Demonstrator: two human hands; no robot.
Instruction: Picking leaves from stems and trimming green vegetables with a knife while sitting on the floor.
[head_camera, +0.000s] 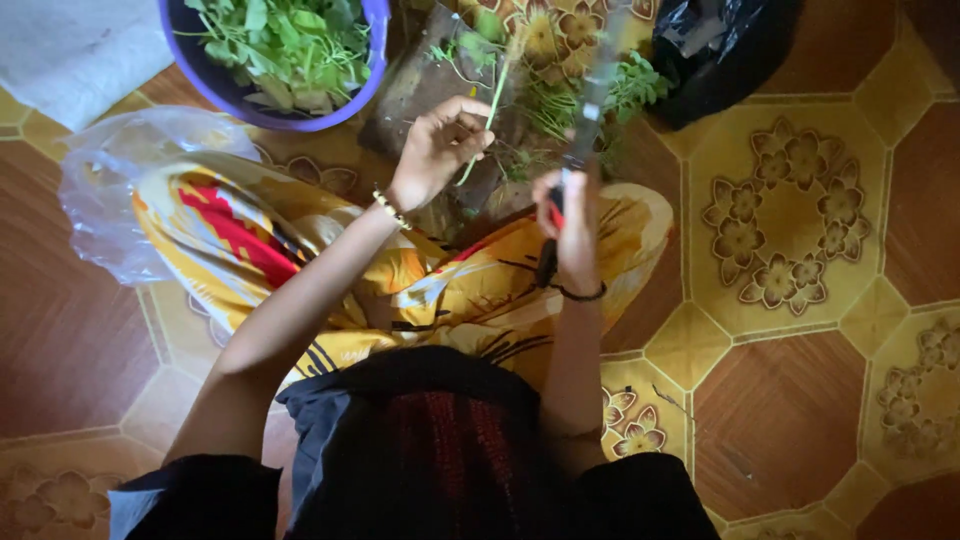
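Left hand (435, 150) pinches a green stalk (493, 105); right hand (568, 225) has a closed grip on a knife (590, 110) just beside it

Patterned tile floor (800, 400) — purple bowl (372, 40), black bag (720, 50), clear plastic bag (100, 190), loose greens (580, 100)

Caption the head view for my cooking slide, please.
Seated on patterned floor, left hand pinches a green stem; right hand grips a knife.

We see bare forearms below short dark sleeves (200, 490). The left wrist wears a beaded bracelet (390, 210), the right wrist a thin dark band (578, 294). A yellow wrap skirt (330, 270) with red and black patterning covers our lap.
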